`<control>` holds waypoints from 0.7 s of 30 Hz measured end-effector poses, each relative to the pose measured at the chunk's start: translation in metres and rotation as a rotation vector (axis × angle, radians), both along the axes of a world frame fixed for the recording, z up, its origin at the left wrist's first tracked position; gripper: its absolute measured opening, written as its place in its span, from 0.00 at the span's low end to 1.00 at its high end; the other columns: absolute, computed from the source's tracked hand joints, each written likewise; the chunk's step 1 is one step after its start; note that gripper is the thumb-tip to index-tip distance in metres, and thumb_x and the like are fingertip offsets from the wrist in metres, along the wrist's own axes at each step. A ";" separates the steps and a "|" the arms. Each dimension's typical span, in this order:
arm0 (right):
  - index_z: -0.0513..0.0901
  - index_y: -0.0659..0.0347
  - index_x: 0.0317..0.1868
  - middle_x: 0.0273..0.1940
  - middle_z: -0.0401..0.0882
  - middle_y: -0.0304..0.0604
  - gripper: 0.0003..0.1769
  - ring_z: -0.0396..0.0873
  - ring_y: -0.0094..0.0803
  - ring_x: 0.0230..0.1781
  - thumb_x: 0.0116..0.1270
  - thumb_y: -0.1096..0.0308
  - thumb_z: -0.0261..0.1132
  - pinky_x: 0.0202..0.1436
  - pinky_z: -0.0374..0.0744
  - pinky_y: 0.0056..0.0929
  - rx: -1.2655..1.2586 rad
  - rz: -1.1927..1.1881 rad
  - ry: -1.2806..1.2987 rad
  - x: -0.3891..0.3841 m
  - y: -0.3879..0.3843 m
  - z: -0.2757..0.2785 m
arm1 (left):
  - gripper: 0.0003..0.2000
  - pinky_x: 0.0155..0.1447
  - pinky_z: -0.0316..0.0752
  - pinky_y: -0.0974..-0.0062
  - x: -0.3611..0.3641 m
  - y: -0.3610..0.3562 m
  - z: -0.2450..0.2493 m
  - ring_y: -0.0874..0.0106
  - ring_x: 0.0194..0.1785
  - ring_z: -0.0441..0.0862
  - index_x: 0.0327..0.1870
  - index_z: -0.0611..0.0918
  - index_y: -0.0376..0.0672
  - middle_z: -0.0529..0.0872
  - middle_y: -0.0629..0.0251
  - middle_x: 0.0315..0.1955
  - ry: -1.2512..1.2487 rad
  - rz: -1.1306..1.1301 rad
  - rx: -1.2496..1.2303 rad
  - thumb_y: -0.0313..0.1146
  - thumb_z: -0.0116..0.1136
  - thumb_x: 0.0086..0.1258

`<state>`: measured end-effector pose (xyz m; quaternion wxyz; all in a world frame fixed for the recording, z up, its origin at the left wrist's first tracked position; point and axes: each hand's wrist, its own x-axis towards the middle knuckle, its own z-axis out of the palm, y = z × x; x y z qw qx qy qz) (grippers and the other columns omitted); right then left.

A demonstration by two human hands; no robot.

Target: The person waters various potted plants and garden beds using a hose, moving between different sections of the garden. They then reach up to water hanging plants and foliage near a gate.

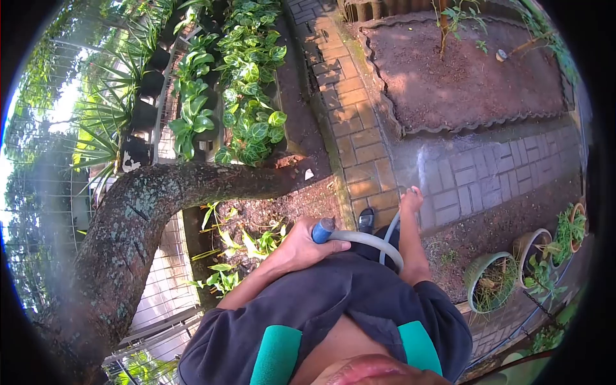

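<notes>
My left hand [303, 247] is close to my body, wrapped round a pale grey hose [369, 239] just by its blue fitting [323, 231]. The thumb lies along the hose. Further forward, my right hand [410, 200] is closed on a thinner stretch of hose [391, 232]. A white spray of water [421, 168] comes from near its fingers and falls toward the paving [471, 183]. The hose loops between the two hands in front of my dark shirt. Exactly how the fingers of the right hand sit on the hose end is too small to tell.
A thick tree trunk [138, 224] leans across the left, beside leafy plants [250, 122] and a wire fence [51, 192]. Ahead, a scalloped edging [462, 127] borders a soil bed [449, 90]. Several potted plants, including a green pot [473, 282], stand at right. My shoe [366, 218] shows below.
</notes>
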<state>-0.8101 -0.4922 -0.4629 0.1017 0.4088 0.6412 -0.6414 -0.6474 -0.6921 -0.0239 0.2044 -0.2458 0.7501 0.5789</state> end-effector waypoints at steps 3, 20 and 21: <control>0.83 0.59 0.40 0.22 0.78 0.45 0.09 0.76 0.32 0.19 0.59 0.75 0.63 0.22 0.74 0.34 0.002 -0.060 0.002 -0.015 0.010 -0.006 | 0.10 0.33 0.69 0.80 -0.010 0.001 0.004 0.82 0.27 0.74 0.31 0.84 0.37 0.81 0.71 0.21 -0.022 -0.002 0.007 0.33 0.72 0.57; 0.83 0.59 0.41 0.33 0.83 0.57 0.13 0.82 0.54 0.37 0.54 0.71 0.62 0.44 0.77 0.45 0.690 -0.152 -0.034 -0.100 0.135 -0.020 | 0.08 0.27 0.68 0.82 -0.100 0.073 -0.013 0.82 0.23 0.74 0.31 0.83 0.34 0.80 0.70 0.20 -0.229 -0.094 -0.099 0.27 0.70 0.58; 0.83 0.59 0.41 0.32 0.83 0.57 0.13 0.82 0.54 0.37 0.54 0.71 0.62 0.43 0.77 0.46 0.699 -0.181 -0.056 -0.105 0.150 -0.021 | 0.08 0.27 0.68 0.82 -0.106 0.080 -0.013 0.82 0.23 0.74 0.30 0.82 0.34 0.80 0.70 0.20 -0.231 -0.112 -0.105 0.27 0.70 0.58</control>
